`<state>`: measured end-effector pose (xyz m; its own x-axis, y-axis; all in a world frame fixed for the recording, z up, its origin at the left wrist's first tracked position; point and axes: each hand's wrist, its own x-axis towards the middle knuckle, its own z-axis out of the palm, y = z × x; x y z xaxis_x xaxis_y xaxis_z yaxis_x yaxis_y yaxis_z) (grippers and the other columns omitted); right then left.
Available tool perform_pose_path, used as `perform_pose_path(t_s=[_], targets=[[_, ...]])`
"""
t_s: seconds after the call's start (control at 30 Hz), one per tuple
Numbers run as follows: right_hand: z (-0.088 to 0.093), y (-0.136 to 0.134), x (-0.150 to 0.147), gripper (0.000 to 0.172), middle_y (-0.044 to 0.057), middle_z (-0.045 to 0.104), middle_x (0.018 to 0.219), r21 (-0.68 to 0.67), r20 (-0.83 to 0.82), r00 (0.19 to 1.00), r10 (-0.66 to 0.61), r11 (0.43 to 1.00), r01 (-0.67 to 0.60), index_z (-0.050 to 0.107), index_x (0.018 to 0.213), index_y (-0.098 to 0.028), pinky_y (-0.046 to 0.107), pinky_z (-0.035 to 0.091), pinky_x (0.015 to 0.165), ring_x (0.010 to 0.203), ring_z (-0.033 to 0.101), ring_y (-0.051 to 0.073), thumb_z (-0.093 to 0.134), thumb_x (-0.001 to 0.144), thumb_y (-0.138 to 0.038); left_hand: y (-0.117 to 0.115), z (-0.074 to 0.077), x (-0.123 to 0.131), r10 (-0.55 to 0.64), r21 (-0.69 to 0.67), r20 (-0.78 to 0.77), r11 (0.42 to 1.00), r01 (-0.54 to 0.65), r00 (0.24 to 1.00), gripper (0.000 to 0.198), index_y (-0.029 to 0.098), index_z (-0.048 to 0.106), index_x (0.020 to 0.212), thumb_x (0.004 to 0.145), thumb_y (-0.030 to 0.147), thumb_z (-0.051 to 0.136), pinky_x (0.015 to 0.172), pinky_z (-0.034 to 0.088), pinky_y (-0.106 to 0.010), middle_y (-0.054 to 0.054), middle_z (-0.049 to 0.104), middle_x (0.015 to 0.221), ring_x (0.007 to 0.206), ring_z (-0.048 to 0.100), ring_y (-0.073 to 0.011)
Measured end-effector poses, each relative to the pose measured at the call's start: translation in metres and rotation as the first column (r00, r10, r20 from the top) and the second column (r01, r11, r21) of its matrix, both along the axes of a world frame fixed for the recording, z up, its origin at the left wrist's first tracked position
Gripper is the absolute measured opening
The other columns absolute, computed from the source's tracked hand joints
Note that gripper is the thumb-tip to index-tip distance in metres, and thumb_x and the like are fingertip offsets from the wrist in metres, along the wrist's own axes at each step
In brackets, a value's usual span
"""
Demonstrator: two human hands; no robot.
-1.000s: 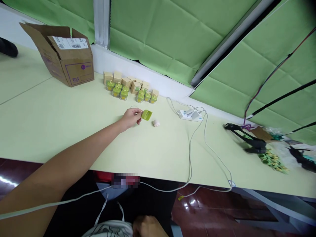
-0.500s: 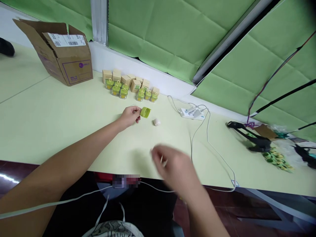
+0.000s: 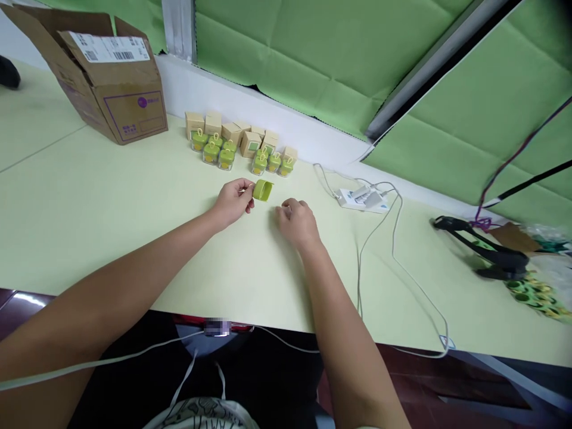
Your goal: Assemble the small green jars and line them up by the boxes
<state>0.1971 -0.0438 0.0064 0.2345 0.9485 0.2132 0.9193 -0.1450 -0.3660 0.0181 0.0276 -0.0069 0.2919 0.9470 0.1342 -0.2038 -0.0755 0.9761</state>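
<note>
Head view: both bare forearms reach out over a pale green table (image 3: pixel 89 202), and the hands meet near its middle.
Left hand (image 3: pixel 232 202): thumb and fingertips pinch a small green cap (image 3: pixel 263 190) by its near edge.
Green cap: held just off the table top with its hollow side facing right, between the two hands and a little nearer than the row of jars.
Right hand (image 3: pixel 295 220): knuckles up and fingers curled down onto the table, just right of the cap and not touching it. I cannot tell whether anything is held under it.
Little jars (image 3: pixel 218 156): several clear ones with green looped tops stand in a loose row just beyond the hands, apart from them.
Small tan boxes (image 3: pixel 243 142): lined up behind the jars, against the white ledge.
Cardboard box (image 3: pixel 120 83): open, with a shipping label, at the far left.
White power strip (image 3: pixel 363 199): to the right of the hands. Its cable (image 3: pixel 379 250) trails toward the near edge.
Black clamp (image 3: pixel 487 255): far right, beside a blurred heap of green rings (image 3: pixel 536 293).
Progress: the jars in the row look finished and set aside. The cap in hand sits on nothing yet, and no open jar shows near the hands, so this piece seems to be at an early step.
</note>
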Motion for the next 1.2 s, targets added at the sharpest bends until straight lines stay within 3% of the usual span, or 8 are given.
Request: perform_pose_path(t_s=[0.1, 0.23, 0.37, 0.47, 0.6, 0.9, 1.2], targets=[[-0.002, 0.006, 0.001, 0.029, 0.009, 0.066, 0.100, 0.212, -0.304, 0.949, 0.087, 0.977, -0.021, 0.068, 0.105, -0.021, 0.043, 0.055, 0.090, 0.087, 0.064, 0.022, 0.054, 0.097, -0.045, -0.002, -0.001, 0.000, -0.009, 0.019, -0.014, 1.000, 0.009, 1.000, 0.022, 0.015, 0.062, 0.084, 0.100, 0.030, 0.064, 0.050, 0.046, -0.021, 0.002, 0.058, 0.057, 0.050, 0.055, -0.0082], [-0.004, 0.010, -0.008, 0.039, 0.002, 0.067, 0.094, 0.321, -0.737, 0.621, 0.267, 0.947, -0.026, 0.067, 0.104, -0.025, 0.037, 0.062, 0.079, 0.079, 0.065, 0.017, 0.068, 0.086, -0.059, -0.001, -0.004, 0.001, 0.001, 0.030, -0.031, 1.000, 0.000, 1.000, 0.023, 0.015, 0.062, 0.084, 0.099, 0.033, 0.066, 0.051, 0.048, -0.020, 0.001, 0.061, 0.062, 0.054, 0.059, -0.0089], [0.000, 0.009, -0.017, 0.044, 0.001, 0.070, 0.097, 0.317, -0.884, 0.362, 0.297, 0.948, -0.004, 0.071, 0.101, -0.025, 0.041, 0.063, 0.093, 0.086, 0.070, 0.017, 0.083, 0.072, -0.055, 0.002, -0.007, 0.002, 0.026, 0.048, -0.032, 0.999, -0.025, 0.999, 0.022, 0.015, 0.063, 0.086, 0.097, 0.034, 0.067, 0.052, 0.052, -0.021, -0.001, 0.065, 0.072, 0.061, 0.064, -0.0105], [0.003, 0.007, -0.019, 0.047, 0.002, 0.072, 0.103, 0.287, -0.922, 0.259, 0.287, 0.957, -0.036, 0.072, 0.103, -0.025, 0.045, 0.061, 0.101, 0.093, 0.071, 0.018, 0.089, 0.065, -0.048, 0.003, -0.008, 0.002, 0.022, 0.054, -0.020, 0.998, -0.021, 1.000, 0.023, 0.014, 0.063, 0.088, 0.098, 0.035, 0.066, 0.054, 0.054, -0.022, -0.003, 0.068, 0.078, 0.064, 0.067, -0.0116], [0.005, 0.005, -0.019, 0.045, 0.002, 0.072, 0.105, 0.273, -0.932, 0.226, 0.283, 0.959, -0.075, 0.073, 0.103, -0.026, 0.046, 0.060, 0.103, 0.094, 0.070, 0.019, 0.090, 0.064, -0.042, 0.003, -0.007, 0.001, 0.022, 0.060, -0.015, 0.998, -0.021, 1.000, 0.022, 0.014, 0.062, 0.089, 0.098, 0.034, 0.065, 0.055, 0.055, -0.023, -0.004, 0.070, 0.083, 0.068, 0.069, -0.0127], [0.005, 0.004, -0.017, 0.044, 0.001, 0.069, 0.109, 0.283, -0.926, 0.236, 0.296, 0.955, -0.090, 0.070, 0.104, -0.027, 0.043, 0.060, 0.100, 0.096, 0.067, 0.017, 0.088, 0.065, -0.037, 0.002, -0.006, 0.001, 0.023, 0.063, -0.013, 0.998, -0.022, 1.000, 0.018, 0.014, 0.063, 0.090, 0.099, 0.029, 0.062, 0.057, 0.057, -0.024, -0.005, 0.071, 0.087, 0.070, 0.070, -0.0132], [0.008, 0.003, -0.017, 0.044, 0.001, 0.069, 0.109, 0.272, -0.938, 0.194, 0.286, 0.957, -0.099, 0.068, 0.104, -0.026, 0.044, 0.059, 0.103, 0.100, 0.068, 0.018, 0.088, 0.065, -0.036, 0.002, -0.006, 0.001, 0.022, 0.072, -0.009, 0.997, -0.022, 1.000, 0.023, 0.014, 0.063, 0.090, 0.096, 0.036, 0.067, 0.057, 0.056, -0.023, -0.005, 0.071, 0.085, 0.069, 0.070, -0.0126]])
